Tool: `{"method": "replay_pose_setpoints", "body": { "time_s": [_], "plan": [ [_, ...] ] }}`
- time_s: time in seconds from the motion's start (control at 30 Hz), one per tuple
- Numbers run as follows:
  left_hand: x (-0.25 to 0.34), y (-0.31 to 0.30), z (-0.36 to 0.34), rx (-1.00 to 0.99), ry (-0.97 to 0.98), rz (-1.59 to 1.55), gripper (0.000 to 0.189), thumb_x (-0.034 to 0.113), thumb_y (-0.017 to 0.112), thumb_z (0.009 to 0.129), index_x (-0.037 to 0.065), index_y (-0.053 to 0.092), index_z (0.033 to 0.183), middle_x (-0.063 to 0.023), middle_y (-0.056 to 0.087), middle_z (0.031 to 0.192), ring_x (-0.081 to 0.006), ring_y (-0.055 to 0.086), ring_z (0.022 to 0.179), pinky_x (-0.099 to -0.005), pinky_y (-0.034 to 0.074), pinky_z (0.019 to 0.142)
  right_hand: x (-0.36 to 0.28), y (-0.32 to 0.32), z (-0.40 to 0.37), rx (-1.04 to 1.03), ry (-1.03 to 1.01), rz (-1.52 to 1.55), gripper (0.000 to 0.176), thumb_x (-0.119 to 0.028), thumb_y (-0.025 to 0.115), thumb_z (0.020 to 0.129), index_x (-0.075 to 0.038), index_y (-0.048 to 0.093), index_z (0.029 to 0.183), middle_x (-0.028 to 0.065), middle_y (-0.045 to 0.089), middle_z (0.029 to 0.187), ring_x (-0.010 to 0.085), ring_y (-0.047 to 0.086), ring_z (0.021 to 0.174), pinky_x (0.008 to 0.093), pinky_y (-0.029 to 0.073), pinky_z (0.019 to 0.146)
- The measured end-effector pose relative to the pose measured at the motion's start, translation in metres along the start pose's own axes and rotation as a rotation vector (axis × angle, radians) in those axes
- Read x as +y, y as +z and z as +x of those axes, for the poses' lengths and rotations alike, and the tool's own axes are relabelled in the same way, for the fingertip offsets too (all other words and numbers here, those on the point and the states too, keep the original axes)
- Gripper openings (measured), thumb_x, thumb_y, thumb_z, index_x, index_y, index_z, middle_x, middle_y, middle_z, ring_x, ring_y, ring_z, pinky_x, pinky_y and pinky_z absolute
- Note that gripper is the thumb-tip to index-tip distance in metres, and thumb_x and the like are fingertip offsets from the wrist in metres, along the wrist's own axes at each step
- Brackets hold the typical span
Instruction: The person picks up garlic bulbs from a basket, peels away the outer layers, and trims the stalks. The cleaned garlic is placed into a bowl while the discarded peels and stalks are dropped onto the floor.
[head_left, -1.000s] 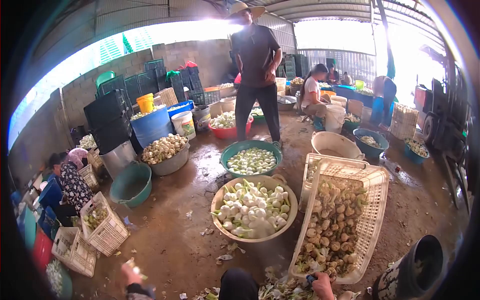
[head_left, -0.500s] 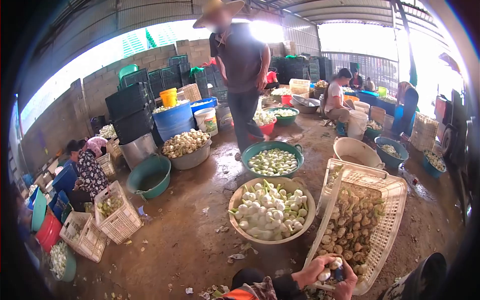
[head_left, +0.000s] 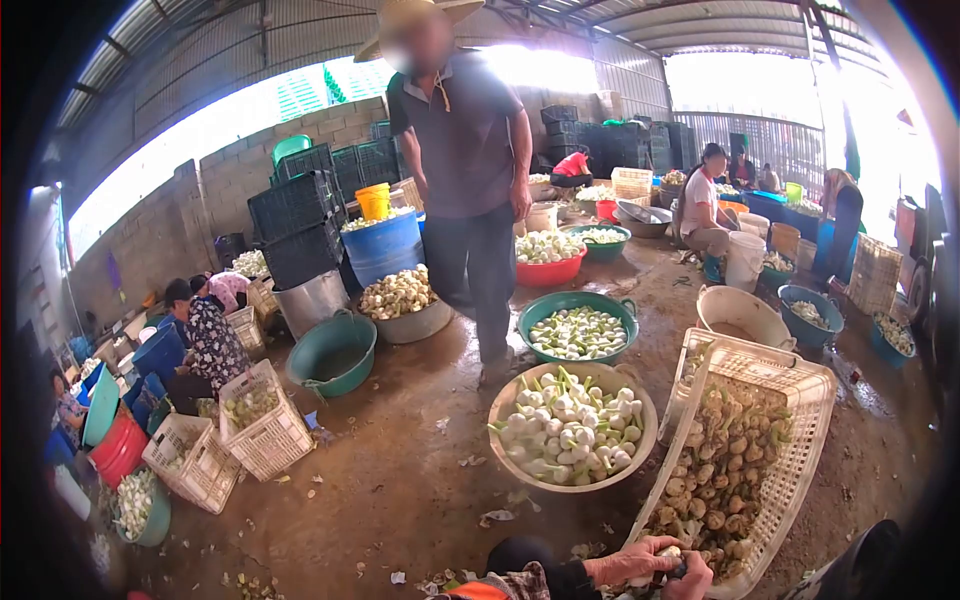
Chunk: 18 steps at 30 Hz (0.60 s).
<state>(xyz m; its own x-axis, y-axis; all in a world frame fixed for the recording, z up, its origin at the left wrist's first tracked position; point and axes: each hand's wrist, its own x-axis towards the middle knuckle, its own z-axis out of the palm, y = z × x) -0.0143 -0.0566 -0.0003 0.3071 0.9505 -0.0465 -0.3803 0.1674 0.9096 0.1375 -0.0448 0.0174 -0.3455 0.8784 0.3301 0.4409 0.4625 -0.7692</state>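
Observation:
At the bottom of the head view, my left hand [head_left: 628, 563] is closed around a pale garlic bulb [head_left: 668, 552]. My right hand [head_left: 692, 578] is right beside it, fingers curled round a small dark object [head_left: 677, 568] whose kind I cannot make out. Both hands are at the near end of a tilted cream plastic crate [head_left: 800, 470] of brownish, untrimmed garlic bulbs [head_left: 715, 475]. To the left of the crate, a round beige tub [head_left: 503, 447] is heaped with white, trimmed garlic bulbs [head_left: 575, 425].
Behind the tub stands a green basin [head_left: 628, 345] of garlic, with a person in a straw hat [head_left: 460, 150] beside it. An empty green tub [head_left: 335, 370] and crates [head_left: 270, 440] are at left. Other people sit among tubs. The floor [head_left: 400, 480] is wet with scattered peelings.
The view has shifted, so most things appear farther right and lower. The person in the straw hat has stepped nearer. My hands are lower in view, still together at the garlic bulb.

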Motion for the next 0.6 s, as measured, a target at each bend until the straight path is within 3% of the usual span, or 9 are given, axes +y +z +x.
{"method": "replay_pose_setpoints", "body": {
  "time_s": [0.07,0.1,0.13,0.23,0.3,0.37,0.4,0.5,0.6],
  "plan": [
    [0.016,-0.004,-0.013,0.145,-0.018,0.189,0.034,0.019,0.062,0.086,0.005,0.054,0.116,-0.0043,0.06,0.098,-0.0106,0.059,0.077,-0.0239,0.05,0.067,0.01,0.0,0.001,-0.053,0.082,0.131,0.026,0.003,0.056,0.076,0.003,0.061,0.102,0.0078,0.061,0.08,0.0181,0.054,0.074,0.0315,0.046,0.069],
    [0.016,-0.021,-0.023,0.325,0.127,-0.042,0.034,0.017,0.068,0.081,0.005,0.057,0.111,-0.0048,0.061,0.094,-0.0114,0.06,0.075,-0.0237,0.05,0.065,0.008,-0.004,0.004,0.019,0.033,0.273,0.029,0.003,0.057,0.076,0.002,0.061,0.105,0.0091,0.063,0.085,0.0186,0.056,0.077,0.0297,0.046,0.072],
    [0.048,-0.035,-0.052,0.243,0.433,-0.367,0.031,0.019,0.069,0.08,0.003,0.058,0.103,-0.0046,0.062,0.085,-0.0134,0.061,0.075,-0.0249,0.051,0.065,0.001,-0.011,0.011,0.006,0.08,0.306,0.031,0.005,0.055,0.077,0.002,0.061,0.106,0.0102,0.064,0.088,0.0188,0.057,0.08,0.0293,0.047,0.073],
    [0.085,-0.136,-0.212,0.972,0.82,-0.396,0.019,0.022,0.063,0.082,0.008,0.053,0.09,-0.0064,0.058,0.073,-0.0187,0.058,0.061,-0.0317,0.049,0.054,0.042,-0.004,0.014,0.078,0.433,0.438,0.023,-0.002,0.046,0.078,0.001,0.062,0.095,0.0046,0.058,0.074,0.0124,0.052,0.061,0.027,0.041,0.05],
    [0.114,-0.167,-0.341,1.49,1.062,-0.297,0.015,0.023,0.057,0.084,0.01,0.05,0.084,-0.0064,0.055,0.072,-0.0182,0.054,0.056,-0.0321,0.046,0.048,0.103,0.002,0.012,0.072,0.512,0.48,0.041,0.004,0.033,0.073,-0.002,0.06,0.104,0.005,0.058,0.079,0.012,0.053,0.063,0.0245,0.041,0.05],
    [0.118,-0.132,-0.458,1.935,1.18,-0.202,0.021,0.031,0.048,0.087,0.01,0.05,0.085,-0.0053,0.053,0.074,-0.0154,0.049,0.055,-0.0296,0.042,0.046,0.123,-0.003,0.004,0.079,0.409,0.346,0.045,0.007,0.03,0.071,-0.001,0.059,0.104,0.0057,0.058,0.079,0.0118,0.052,0.062,0.0247,0.042,0.053],
    [0.112,-0.107,-0.493,2.108,1.193,-0.201,0.026,0.035,0.044,0.089,0.01,0.049,0.086,-0.0048,0.052,0.075,-0.014,0.047,0.054,-0.0284,0.041,0.045,0.05,-0.014,0.005,0.079,0.418,0.584,0.037,0.007,0.034,0.077,0.0,0.06,0.102,0.0045,0.059,0.078,0.0111,0.052,0.062,0.024,0.043,0.057],
    [0.059,-0.126,-0.538,2.074,1.001,-0.172,0.032,0.044,0.039,0.09,0.014,0.048,0.085,-0.003,0.049,0.072,-0.0148,0.046,0.051,-0.0296,0.04,0.043,0.053,0.008,0.019,-0.004,0.418,0.481,0.031,0.005,0.037,0.08,0.002,0.061,0.098,0.0043,0.06,0.077,0.0106,0.054,0.065,0.0235,0.044,0.061],
    [0.059,-0.145,-0.405,1.847,0.858,-0.224,0.028,0.042,0.041,0.089,0.016,0.048,0.083,-0.0027,0.052,0.068,-0.0169,0.05,0.049,-0.0319,0.043,0.041,0.015,0.019,0.026,-0.116,0.225,0.402,0.032,0.008,0.044,0.078,0.002,0.062,0.105,0.0097,0.064,0.087,0.0161,0.059,0.079,0.0265,0.046,0.069]
  ]
}}
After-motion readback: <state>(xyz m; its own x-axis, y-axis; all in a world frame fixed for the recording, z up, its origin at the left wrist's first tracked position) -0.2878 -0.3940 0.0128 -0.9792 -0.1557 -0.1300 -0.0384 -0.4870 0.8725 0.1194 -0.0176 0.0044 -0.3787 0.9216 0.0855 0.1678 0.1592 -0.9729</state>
